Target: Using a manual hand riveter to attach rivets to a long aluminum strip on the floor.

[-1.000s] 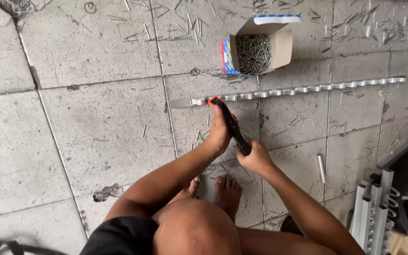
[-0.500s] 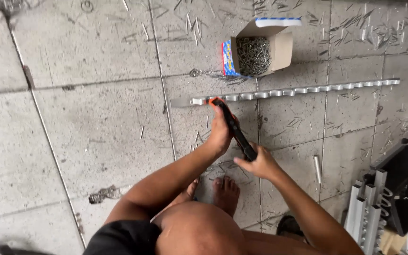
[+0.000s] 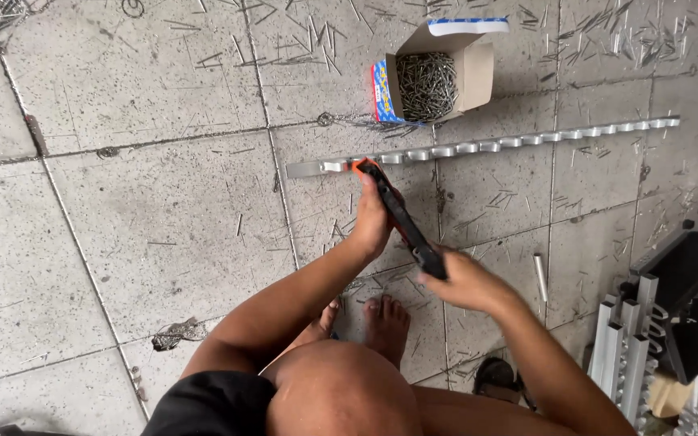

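Both hands held a black-and-orange rivet tool (image 3: 401, 218): left hand (image 3: 372, 222) clasped near its head, right hand (image 3: 460, 281) gripping the handle end, its nose on the metal rail (image 3: 494, 145). Squeezing seemed next.

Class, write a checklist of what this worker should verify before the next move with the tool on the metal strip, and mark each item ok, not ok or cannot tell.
1. Left hand grips the tool near its head: ok.
2. Right hand holds the tool's rear end: ok.
3. Tool's orange tip meets the strip: ok.
4. Strip lies flat on the floor: ok.
5. Box of nails open, nails inside: ok.
6. Bare foot clear of loose nails: not ok, nails lie scattered about it.
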